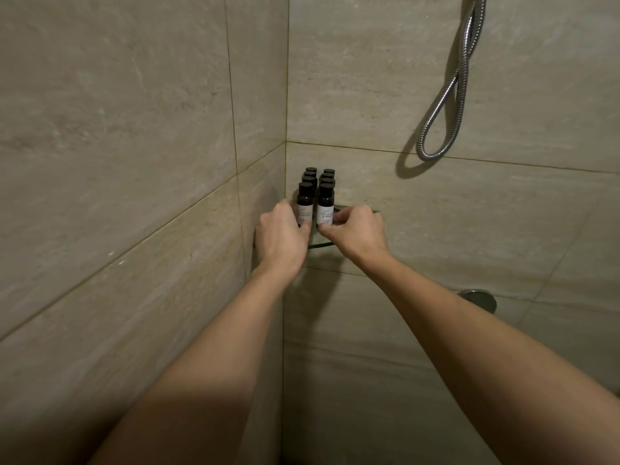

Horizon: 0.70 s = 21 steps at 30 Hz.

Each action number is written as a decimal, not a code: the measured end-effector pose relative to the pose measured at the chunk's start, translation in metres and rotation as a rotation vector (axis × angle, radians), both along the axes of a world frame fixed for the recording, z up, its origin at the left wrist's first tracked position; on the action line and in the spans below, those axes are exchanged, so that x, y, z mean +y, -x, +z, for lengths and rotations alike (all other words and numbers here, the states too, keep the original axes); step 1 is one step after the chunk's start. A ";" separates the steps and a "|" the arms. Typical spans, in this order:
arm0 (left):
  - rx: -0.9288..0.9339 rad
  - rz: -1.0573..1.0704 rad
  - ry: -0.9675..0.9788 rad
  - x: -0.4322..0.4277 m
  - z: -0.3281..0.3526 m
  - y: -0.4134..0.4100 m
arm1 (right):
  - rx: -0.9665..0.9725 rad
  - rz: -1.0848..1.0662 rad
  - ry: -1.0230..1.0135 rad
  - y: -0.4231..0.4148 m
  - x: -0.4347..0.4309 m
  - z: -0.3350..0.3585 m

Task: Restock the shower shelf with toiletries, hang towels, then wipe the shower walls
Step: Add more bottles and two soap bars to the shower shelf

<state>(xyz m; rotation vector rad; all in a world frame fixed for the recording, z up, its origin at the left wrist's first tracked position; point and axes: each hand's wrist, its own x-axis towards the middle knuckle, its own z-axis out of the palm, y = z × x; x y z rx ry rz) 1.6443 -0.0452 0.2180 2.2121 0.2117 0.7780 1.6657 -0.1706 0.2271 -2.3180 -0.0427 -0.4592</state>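
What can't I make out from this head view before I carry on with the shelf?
Head view only:
- Label text on the left front bottle and right front bottle: too small and blurred.
- Rear bottles: only caps show behind the front ones.
- Glass shelf: mostly covered by the left hand and right hand.
- Shower hose: top cut off by the frame edge.

Nothing legible. The only print in view is on the white labels of two small dark bottles: left front bottle [304, 209] and, at its 3 o'clock, right front bottle [325, 211]. Each label has a small logo mark above dark capitals, too small and blurred to read. Left hand [280, 234] and right hand [355, 229] cover the labels' 6 o'clock edges.
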 end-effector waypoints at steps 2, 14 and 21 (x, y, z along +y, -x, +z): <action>0.013 -0.014 0.015 -0.002 0.002 0.009 | -0.021 -0.010 -0.003 0.006 -0.005 -0.001; -0.203 -0.227 0.009 -0.037 -0.027 0.080 | 0.026 0.034 0.007 0.070 -0.058 -0.002; 0.343 -0.423 -0.038 -0.082 -0.105 0.120 | 0.249 -0.017 -0.052 0.154 -0.144 -0.069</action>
